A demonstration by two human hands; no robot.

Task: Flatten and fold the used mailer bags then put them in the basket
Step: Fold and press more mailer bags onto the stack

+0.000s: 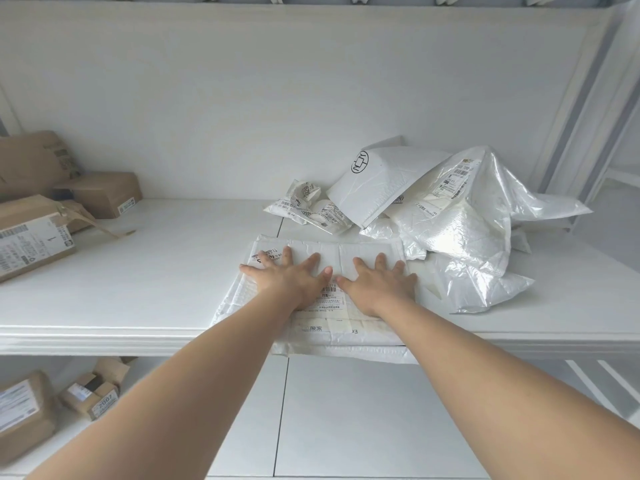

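Now mailer bag [332, 327] flat, under both hands

There are two hands: the left hand [287, 280] and the right hand [381, 284]. One flat padded mailer [346, 252] lies under them. The pile behind shows at least four more bags: one logo mailer [374, 181], one small crumpled bag [308, 202], one labelled bubble mailer [446, 209] and one clear plastic bag [485, 271]; the full number I cannot tell. Three brown boxes are on the table [156, 271]: a back box [31, 161], a small box [104, 192] and a front box [27, 237]. Two brown parcels lie on the floor: a big parcel [20, 414] and a small parcel [90, 398].
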